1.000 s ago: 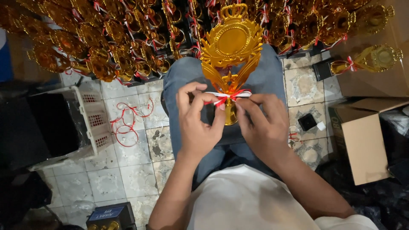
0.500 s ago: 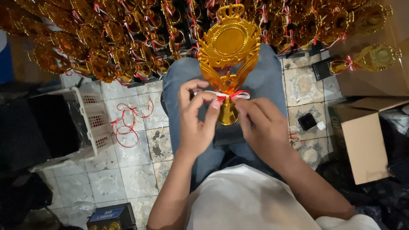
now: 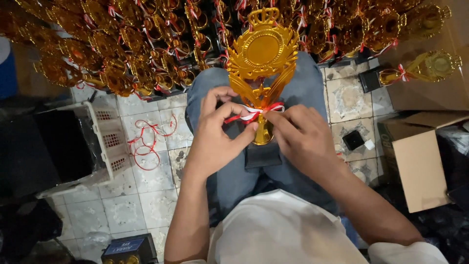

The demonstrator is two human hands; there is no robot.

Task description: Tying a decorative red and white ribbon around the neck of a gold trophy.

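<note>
A gold plastic trophy (image 3: 263, 51) with a round medallion and crown top stands upright on my lap, its dark base (image 3: 263, 155) resting on my jeans. A red and white ribbon (image 3: 254, 113) is wrapped around its narrow stem. My left hand (image 3: 217, 137) pinches the ribbon's left end between thumb and forefinger. My right hand (image 3: 303, 137) pinches the ribbon's right end beside the stem. Both hands sit close together in front of the trophy's lower part.
Many gold trophies with ribbons (image 3: 137, 54) lie stacked across the back. A white plastic basket (image 3: 110, 139) stands at left, loose red ribbon (image 3: 146, 142) on the tiled floor beside it. A cardboard box (image 3: 415, 161) is at right, another trophy (image 3: 425, 68) above it.
My left hand has shifted lower and pulled the ribbon's left end down to the left. The right hand's fingers have closed back onto the ribbon at the stem. The trophy stays upright.
</note>
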